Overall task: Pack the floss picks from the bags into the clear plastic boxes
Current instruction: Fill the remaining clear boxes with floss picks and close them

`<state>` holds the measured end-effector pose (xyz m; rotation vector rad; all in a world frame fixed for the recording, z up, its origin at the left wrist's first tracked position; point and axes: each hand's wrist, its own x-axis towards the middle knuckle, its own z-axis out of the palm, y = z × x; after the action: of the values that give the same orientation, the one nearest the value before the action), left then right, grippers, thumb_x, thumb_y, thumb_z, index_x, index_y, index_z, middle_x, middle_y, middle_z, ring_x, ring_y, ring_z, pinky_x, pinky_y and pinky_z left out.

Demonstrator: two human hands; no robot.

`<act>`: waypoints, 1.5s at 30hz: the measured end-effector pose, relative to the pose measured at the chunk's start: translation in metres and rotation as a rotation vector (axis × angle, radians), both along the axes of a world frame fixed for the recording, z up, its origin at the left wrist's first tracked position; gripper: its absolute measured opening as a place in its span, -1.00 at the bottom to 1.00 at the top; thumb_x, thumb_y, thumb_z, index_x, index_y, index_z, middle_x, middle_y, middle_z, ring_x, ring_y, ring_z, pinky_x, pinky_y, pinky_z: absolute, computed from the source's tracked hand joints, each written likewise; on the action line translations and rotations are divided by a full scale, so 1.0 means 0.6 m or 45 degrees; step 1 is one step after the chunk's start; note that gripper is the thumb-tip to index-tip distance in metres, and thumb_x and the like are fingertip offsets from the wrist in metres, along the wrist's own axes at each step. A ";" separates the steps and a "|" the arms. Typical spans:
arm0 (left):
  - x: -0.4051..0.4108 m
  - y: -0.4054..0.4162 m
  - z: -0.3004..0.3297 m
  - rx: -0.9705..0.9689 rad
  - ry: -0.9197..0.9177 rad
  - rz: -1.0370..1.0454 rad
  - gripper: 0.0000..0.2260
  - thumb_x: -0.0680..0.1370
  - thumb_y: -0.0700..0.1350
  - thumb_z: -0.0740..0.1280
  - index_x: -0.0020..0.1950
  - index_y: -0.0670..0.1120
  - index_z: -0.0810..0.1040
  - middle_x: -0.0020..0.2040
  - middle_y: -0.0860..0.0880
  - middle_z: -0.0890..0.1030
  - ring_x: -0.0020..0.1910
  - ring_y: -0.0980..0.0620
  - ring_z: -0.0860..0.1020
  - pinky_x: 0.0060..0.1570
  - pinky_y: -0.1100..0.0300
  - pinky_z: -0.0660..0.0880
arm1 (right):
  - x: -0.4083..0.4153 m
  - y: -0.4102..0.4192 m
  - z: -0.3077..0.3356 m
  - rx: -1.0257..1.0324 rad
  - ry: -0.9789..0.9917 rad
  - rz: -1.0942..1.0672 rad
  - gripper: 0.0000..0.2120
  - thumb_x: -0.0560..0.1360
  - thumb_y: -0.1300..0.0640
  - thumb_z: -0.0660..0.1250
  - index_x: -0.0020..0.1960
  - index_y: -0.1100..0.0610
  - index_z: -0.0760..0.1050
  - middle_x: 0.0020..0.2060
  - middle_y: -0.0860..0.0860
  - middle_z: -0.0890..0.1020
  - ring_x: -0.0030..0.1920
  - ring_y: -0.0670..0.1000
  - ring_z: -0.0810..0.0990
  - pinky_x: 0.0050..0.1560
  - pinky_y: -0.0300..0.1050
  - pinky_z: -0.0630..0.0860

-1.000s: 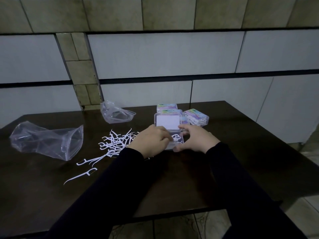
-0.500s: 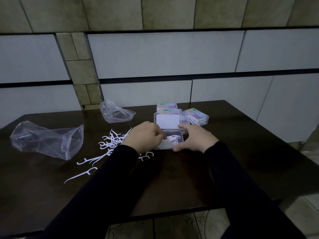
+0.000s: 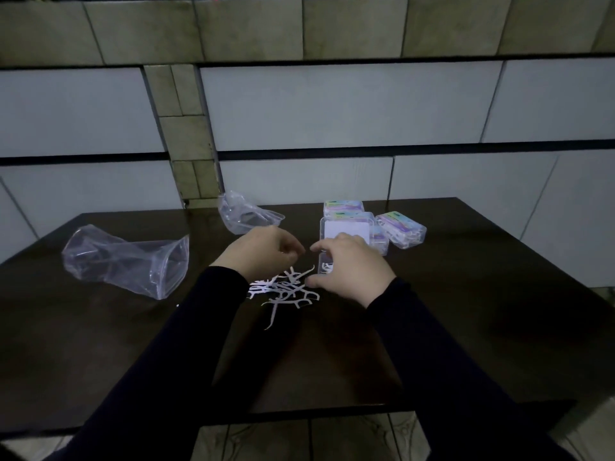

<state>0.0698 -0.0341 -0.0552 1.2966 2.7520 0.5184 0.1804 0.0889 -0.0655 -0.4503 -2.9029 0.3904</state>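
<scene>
Floss picks (image 3: 285, 289) scattered on table (image 3: 466, 311), under and between both hands. Left hand (image 3: 263, 252) fingers curled, contents unclear; right hand (image 3: 352, 266) fingers spread, hovering, open box (image 3: 346, 234) at its 12 o'clock.

I could read nothing: the coloured labels on my closed boxes (image 3: 401, 229) were too small and blurred to make out.

A dark wooden table (image 3: 499, 311) stands in dim light against a wall (image 3: 332, 104) of pale panels split by dark horizontal bands, greenish stone tiles (image 3: 186, 134) above, and patterned floor tiles (image 3: 299, 440) below its near edge.
</scene>
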 end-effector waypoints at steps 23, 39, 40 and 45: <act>-0.061 -0.198 -0.005 -0.525 -0.237 0.311 -0.52 0.34 -0.03 0.56 0.21 0.04 0.53 -0.02 0.11 0.51 0.02 0.08 0.48 0.13 0.18 0.45 | -0.061 -0.074 -0.014 0.219 -0.310 0.075 -0.24 0.39 -0.27 0.40 0.49 -0.14 0.21 0.38 0.00 0.44 0.40 0.12 0.28 0.31 0.14 0.19; -0.049 -0.139 -0.040 -0.227 -0.102 0.243 -0.68 0.42 0.09 0.48 0.13 0.05 0.62 -0.04 0.11 0.55 -0.05 0.14 0.51 0.00 0.24 0.47 | -0.074 -0.074 -0.033 0.260 -0.244 -0.056 -0.31 0.38 -0.38 0.32 0.36 0.01 0.42 0.24 0.01 0.55 0.33 0.10 0.36 0.25 0.08 0.23; -0.048 -0.136 -0.041 -0.228 -0.109 0.248 -0.64 0.40 0.13 0.48 0.15 0.05 0.62 -0.04 0.11 0.55 -0.05 0.14 0.52 0.00 0.23 0.49 | -0.074 -0.072 -0.033 0.256 -0.251 -0.066 -0.32 0.38 -0.37 0.33 0.35 0.02 0.43 0.22 0.00 0.55 0.32 0.10 0.37 0.24 0.07 0.23; -0.037 -0.117 -0.044 -0.261 -0.066 0.296 -0.62 0.38 0.24 0.45 0.05 0.02 0.66 0.00 0.07 0.64 -0.08 0.12 0.56 0.03 0.10 0.57 | -0.077 -0.067 -0.036 0.253 -0.206 -0.095 -0.47 0.41 -0.31 0.34 0.21 0.03 0.52 0.08 0.00 0.61 0.24 0.09 0.44 0.20 0.05 0.25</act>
<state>0.0474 -0.1044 -0.0818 0.9144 2.8385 0.2672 0.1340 0.0485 -0.0873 -0.5801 -3.0272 0.0553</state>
